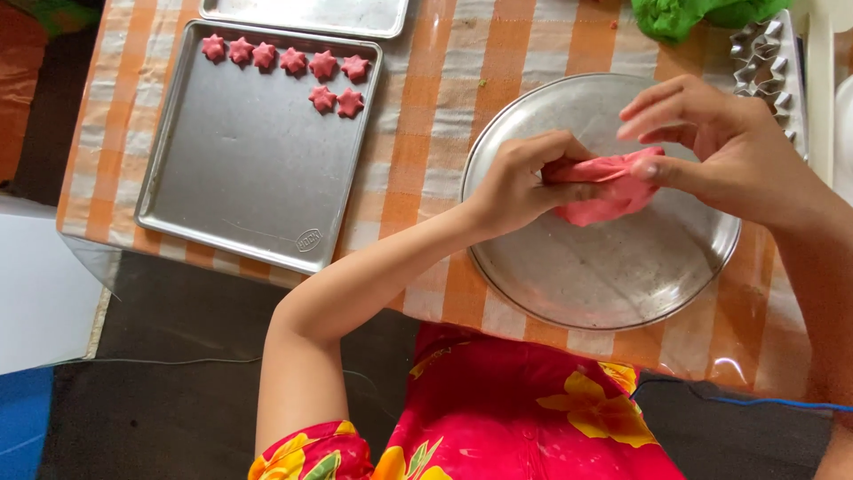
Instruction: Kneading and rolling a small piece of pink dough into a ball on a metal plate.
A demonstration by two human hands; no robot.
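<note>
**Both hands work a lump of pink dough over a round metal plate**

The left hand [524,182] curls around one end of a lump of pink dough [604,191], fingers closed on it. The right hand [711,147] pinches the other end between thumb and forefinger, while its remaining fingers spread loosely above. The dough sits over the upper middle of a round metal plate [613,276], though whether it touches the plate is unclear.

The plate lies on a table with an orange and white checked cloth [435,116]. To the left of the plate sits a rectangular baking tray [240,169], holding eight pink star-shaped pieces [293,62] along its far edge: six in a row, two just below. A second tray [311,16] shows partly beyond it. A lump of green dough [684,16] lies at the far edge, beside a star-shaped metal cutter [764,58].
</note>
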